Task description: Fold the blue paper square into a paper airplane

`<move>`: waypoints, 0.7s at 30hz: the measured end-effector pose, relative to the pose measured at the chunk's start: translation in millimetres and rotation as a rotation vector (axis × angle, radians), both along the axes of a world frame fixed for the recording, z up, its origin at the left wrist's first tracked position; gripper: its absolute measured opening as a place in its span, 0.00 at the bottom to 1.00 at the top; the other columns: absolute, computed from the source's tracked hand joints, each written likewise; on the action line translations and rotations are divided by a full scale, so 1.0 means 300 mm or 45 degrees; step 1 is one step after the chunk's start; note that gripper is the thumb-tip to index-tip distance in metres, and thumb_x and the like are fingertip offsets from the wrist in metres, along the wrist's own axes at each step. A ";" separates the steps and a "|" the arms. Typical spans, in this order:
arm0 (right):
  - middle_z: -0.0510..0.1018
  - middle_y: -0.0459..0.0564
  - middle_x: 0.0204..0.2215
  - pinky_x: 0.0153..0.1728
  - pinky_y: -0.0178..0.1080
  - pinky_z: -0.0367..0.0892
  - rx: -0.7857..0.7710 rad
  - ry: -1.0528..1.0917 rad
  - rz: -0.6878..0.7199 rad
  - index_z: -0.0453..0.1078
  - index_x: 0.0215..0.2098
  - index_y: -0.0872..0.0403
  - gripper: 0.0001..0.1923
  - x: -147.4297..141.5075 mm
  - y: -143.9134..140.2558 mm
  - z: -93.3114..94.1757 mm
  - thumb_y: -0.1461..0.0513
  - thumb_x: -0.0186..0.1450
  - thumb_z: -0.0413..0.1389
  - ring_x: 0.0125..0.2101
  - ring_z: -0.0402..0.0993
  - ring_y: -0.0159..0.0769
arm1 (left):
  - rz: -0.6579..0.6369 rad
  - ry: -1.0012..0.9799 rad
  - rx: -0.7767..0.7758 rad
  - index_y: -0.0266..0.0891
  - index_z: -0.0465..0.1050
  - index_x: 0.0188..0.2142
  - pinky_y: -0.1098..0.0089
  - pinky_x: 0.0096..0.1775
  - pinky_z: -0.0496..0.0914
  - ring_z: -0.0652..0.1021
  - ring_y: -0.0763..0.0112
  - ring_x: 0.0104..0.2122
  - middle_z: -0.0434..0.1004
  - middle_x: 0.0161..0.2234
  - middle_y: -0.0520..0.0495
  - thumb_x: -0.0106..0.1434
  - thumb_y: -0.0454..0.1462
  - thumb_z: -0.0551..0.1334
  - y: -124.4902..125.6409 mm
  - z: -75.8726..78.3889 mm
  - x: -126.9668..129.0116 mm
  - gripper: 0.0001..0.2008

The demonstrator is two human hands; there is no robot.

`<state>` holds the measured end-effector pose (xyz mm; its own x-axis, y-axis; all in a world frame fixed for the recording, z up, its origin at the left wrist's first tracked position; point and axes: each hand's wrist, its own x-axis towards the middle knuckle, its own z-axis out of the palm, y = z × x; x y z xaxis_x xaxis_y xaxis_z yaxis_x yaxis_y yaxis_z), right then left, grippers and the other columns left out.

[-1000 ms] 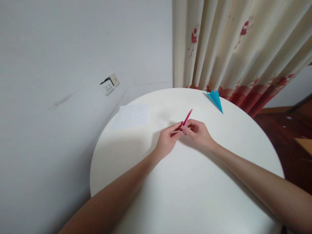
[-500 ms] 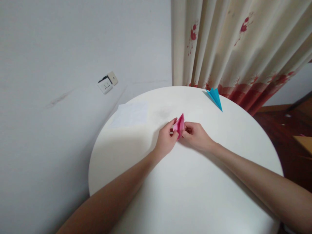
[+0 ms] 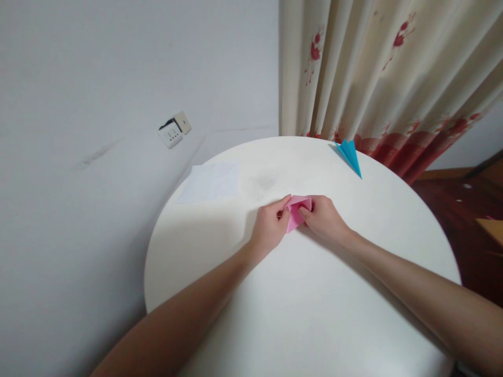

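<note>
Between my two hands is a small pink folded paper (image 3: pixel 295 214), opened out into a wider shape over the middle of the round white table (image 3: pixel 314 293). My left hand (image 3: pixel 271 222) pinches its left edge between thumb and fingers. The right edge is gripped by my right hand (image 3: pixel 324 217), its thumb pressing on the inner face of the paper. Parts of the paper and some fingertips are hidden behind the hands.
A blue folded paper plane (image 3: pixel 349 157) lies near the table's far right edge. White paper (image 3: pixel 210 182) rests at the far left. A wall with a socket (image 3: pixel 171 134) borders the left side, and a patterned curtain (image 3: pixel 353 78) hangs behind the table.
The pink paper has gone from a narrow, upright folded shape to a broader, spread one. My right hand has moved slightly to the right; the left keeps its hold.
</note>
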<state>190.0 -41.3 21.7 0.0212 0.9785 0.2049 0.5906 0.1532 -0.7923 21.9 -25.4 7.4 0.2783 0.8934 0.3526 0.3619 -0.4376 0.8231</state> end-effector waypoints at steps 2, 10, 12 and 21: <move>0.71 0.46 0.16 0.22 0.36 0.54 -0.012 -0.016 0.009 0.67 0.19 0.53 0.10 0.010 0.002 -0.001 0.67 0.57 0.50 0.19 0.63 0.31 | 0.016 -0.046 -0.055 0.37 0.76 0.57 0.69 0.42 0.75 0.82 0.66 0.39 0.83 0.49 0.41 0.67 0.32 0.57 0.010 -0.009 0.000 0.20; 0.77 0.45 0.24 0.20 0.35 0.62 0.107 0.558 0.144 0.69 0.57 0.58 0.27 0.009 0.024 -0.013 0.65 0.58 0.51 0.18 0.67 0.32 | -0.108 -0.643 -0.565 0.36 0.78 0.54 0.68 0.33 0.76 0.80 0.69 0.30 0.83 0.42 0.42 0.62 0.37 0.61 0.060 -0.015 -0.005 0.21; 0.79 0.48 0.28 0.21 0.35 0.65 0.155 0.636 0.187 0.74 0.49 0.57 0.22 0.007 0.031 -0.014 0.65 0.57 0.51 0.20 0.69 0.31 | -0.135 -0.793 -0.636 0.36 0.79 0.51 0.67 0.35 0.76 0.80 0.68 0.33 0.82 0.44 0.40 0.59 0.37 0.63 0.064 -0.009 -0.009 0.21; 0.81 0.50 0.32 0.32 0.40 0.70 0.080 0.665 0.381 0.80 0.46 0.57 0.18 0.030 0.029 -0.004 0.60 0.62 0.55 0.27 0.72 0.34 | -0.174 -0.795 -0.520 0.38 0.79 0.52 0.72 0.33 0.72 0.78 0.71 0.32 0.83 0.40 0.43 0.57 0.42 0.71 0.054 -0.009 -0.014 0.23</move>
